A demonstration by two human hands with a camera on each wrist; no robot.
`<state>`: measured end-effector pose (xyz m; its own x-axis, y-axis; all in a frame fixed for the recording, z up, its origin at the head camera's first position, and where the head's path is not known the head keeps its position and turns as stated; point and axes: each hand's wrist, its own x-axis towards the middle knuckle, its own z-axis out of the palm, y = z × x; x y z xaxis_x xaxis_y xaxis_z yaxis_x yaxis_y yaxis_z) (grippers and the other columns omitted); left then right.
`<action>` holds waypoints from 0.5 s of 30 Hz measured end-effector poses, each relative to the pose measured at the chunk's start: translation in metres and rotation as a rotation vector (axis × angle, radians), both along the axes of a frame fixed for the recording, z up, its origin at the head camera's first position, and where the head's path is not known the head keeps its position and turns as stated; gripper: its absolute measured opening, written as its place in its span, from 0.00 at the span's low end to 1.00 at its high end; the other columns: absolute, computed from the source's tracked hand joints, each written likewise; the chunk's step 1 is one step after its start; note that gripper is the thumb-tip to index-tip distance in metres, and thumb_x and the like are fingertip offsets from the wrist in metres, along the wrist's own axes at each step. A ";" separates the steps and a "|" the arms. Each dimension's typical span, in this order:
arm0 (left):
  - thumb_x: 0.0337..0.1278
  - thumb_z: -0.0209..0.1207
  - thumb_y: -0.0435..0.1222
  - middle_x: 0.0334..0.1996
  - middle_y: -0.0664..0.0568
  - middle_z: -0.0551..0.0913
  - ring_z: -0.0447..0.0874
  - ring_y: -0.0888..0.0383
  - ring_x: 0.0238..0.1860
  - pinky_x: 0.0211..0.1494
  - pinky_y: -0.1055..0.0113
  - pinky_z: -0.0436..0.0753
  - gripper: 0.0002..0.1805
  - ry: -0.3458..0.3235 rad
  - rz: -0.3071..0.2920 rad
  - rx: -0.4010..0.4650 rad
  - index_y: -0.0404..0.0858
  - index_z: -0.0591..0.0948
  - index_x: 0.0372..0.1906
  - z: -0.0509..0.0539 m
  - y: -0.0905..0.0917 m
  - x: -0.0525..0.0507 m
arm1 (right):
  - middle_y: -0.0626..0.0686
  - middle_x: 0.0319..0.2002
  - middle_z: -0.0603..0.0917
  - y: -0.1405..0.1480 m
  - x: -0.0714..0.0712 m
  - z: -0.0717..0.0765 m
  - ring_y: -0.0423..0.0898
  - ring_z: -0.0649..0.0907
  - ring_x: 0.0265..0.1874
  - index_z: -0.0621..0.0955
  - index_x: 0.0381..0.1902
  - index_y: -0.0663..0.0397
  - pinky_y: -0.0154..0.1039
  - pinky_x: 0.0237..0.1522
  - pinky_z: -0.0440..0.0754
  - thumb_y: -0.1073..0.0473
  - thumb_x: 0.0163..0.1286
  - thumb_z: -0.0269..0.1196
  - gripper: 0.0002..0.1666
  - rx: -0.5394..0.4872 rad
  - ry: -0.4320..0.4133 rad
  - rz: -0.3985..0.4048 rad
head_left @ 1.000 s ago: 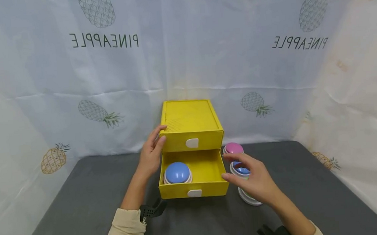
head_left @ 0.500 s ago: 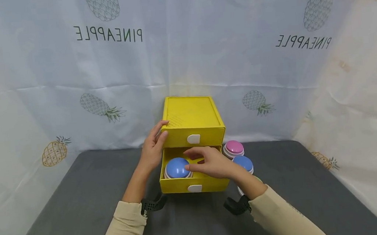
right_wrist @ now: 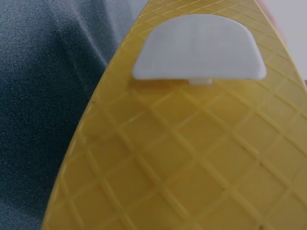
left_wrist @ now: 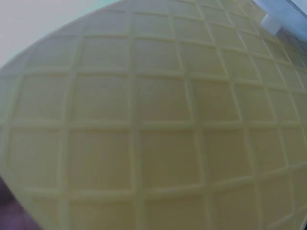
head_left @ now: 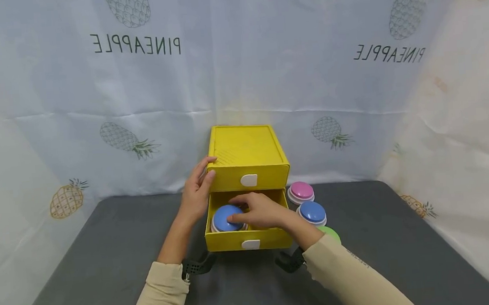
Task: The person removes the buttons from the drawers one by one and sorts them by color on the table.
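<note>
A yellow two-drawer box [head_left: 247, 145] stands with its lower drawer [head_left: 223, 242] pulled out and its upper drawer in. My left hand [head_left: 194, 194] grips the box's left front corner, thumb at the front and a finger on the top edge. Inside the lower drawer, at its left, is a large blue button [head_left: 221, 219] on a white base. My right hand [head_left: 262, 212] reaches over that drawer, thumb across the blue dome and fingers spread behind it. The box's lattice wall [left_wrist: 163, 143] fills the left wrist view; a white handle [right_wrist: 199, 48] shows in the right wrist view.
Right of the box, a pink button [head_left: 302, 190], a smaller blue button [head_left: 312, 212] and a green one [head_left: 329, 233] stand in a row on the dark table [head_left: 389, 237]. My right sleeve partly hides the green one. A pineapple-print cloth [head_left: 243, 76] hangs behind.
My right hand has moved left from beside the row of buttons, over the open drawer, to the large blue button. My left hand keeps its place on the box.
</note>
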<state>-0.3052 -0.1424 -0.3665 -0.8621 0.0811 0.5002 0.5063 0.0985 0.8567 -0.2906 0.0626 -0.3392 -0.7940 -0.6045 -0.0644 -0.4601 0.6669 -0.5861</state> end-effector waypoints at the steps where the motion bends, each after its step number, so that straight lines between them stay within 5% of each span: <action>1: 0.81 0.46 0.40 0.79 0.46 0.56 0.60 0.45 0.79 0.77 0.45 0.64 0.22 -0.002 0.000 -0.003 0.42 0.68 0.73 0.000 0.000 0.000 | 0.52 0.60 0.84 -0.001 0.000 -0.001 0.47 0.84 0.56 0.78 0.66 0.53 0.49 0.65 0.79 0.43 0.70 0.65 0.33 0.011 -0.003 0.000; 7: 0.81 0.45 0.39 0.80 0.46 0.56 0.60 0.43 0.79 0.77 0.43 0.64 0.22 -0.014 0.012 -0.013 0.42 0.68 0.73 -0.001 0.000 0.002 | 0.49 0.53 0.87 -0.001 0.001 0.000 0.43 0.83 0.46 0.81 0.63 0.52 0.45 0.59 0.82 0.43 0.68 0.68 0.31 0.028 0.004 0.023; 15: 0.81 0.46 0.39 0.79 0.48 0.58 0.62 0.44 0.78 0.77 0.44 0.65 0.22 -0.003 0.005 -0.011 0.42 0.68 0.73 0.002 0.000 0.001 | 0.48 0.53 0.87 0.000 0.004 0.003 0.44 0.84 0.47 0.83 0.59 0.49 0.43 0.57 0.84 0.43 0.62 0.73 0.30 -0.045 -0.017 0.009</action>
<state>-0.3045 -0.1422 -0.3644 -0.8642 0.0824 0.4963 0.5028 0.1106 0.8573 -0.2861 0.0628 -0.3366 -0.7875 -0.6142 -0.0507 -0.4555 0.6356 -0.6233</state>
